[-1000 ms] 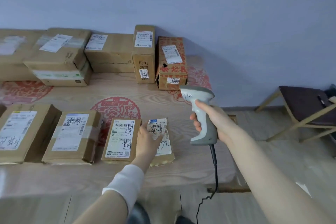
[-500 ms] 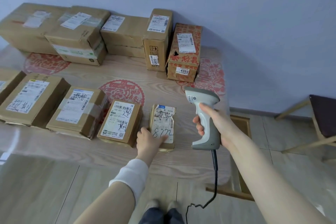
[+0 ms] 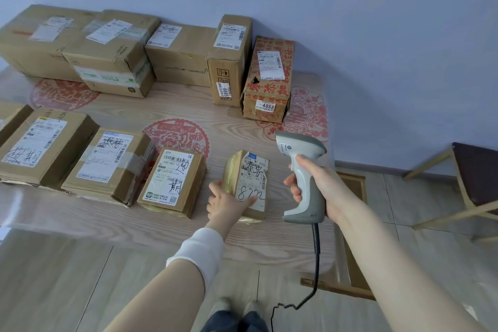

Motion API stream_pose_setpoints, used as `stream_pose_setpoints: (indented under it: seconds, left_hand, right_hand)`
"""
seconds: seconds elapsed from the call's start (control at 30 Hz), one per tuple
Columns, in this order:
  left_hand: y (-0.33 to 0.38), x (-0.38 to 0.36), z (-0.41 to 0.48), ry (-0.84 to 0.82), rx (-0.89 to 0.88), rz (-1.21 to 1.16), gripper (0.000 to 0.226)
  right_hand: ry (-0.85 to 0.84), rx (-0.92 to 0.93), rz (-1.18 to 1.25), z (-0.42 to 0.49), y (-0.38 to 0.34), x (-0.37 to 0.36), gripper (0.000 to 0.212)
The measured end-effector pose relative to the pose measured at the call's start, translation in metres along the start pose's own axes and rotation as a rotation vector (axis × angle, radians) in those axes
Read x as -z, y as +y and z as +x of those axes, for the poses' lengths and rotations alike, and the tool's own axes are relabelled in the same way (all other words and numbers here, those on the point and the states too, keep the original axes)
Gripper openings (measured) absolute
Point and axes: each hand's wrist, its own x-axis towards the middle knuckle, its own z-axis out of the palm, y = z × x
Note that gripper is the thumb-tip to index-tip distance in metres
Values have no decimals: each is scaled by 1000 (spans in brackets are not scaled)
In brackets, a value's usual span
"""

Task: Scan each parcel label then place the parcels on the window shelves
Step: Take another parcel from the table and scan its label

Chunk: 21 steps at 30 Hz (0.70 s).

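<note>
The small parcel [image 3: 250, 178] lay on the counter [image 3: 242, 240], a little below and right of the middle of the frame, with its white label turned up and handwriting on it. Our left hand [image 3: 229, 203] held it at its near left corner: the thumb lay against the taped side and the fingers [image 3: 249, 201] reached across the lower part of the label. A white sleeve [image 3: 199, 253] covered that wrist. Just right of the parcel, our right hand [image 3: 320, 183] gripped the handle of the grey scanner [image 3: 299, 144], fingers closed around it, the head pointing left, above the parcel. Its black cable [image 3: 316, 245] hung down to the floor.

Left of the small parcel, apart from it, three more labelled boxes [image 3: 113, 162] lay in a row on the counter. Behind them, along the blue wall at the upper left of the frame, stood a second row of boxes, ending in a red-printed box [image 3: 269, 78]. A wooden chair [image 3: 474, 175] stood at the right edge of the frame.
</note>
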Motion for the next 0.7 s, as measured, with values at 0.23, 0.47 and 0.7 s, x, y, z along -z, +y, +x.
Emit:
stream_pose_setpoints:
  seconds: [0.23, 0.47, 0.7]
  left_hand:
    - [53, 38, -12, -56, -338, -340, 98]
    - [110, 95, -29, -146, -581, -567, 76]
    - [142, 142, -47, -63, -750, -617, 86]
  right_hand:
    - [11, 91, 32, -27, -41, -10, 27]
    - [6, 301, 16, -71, -112, -35, 26]
    - [19, 460, -91, -108, -152, -59, 27]
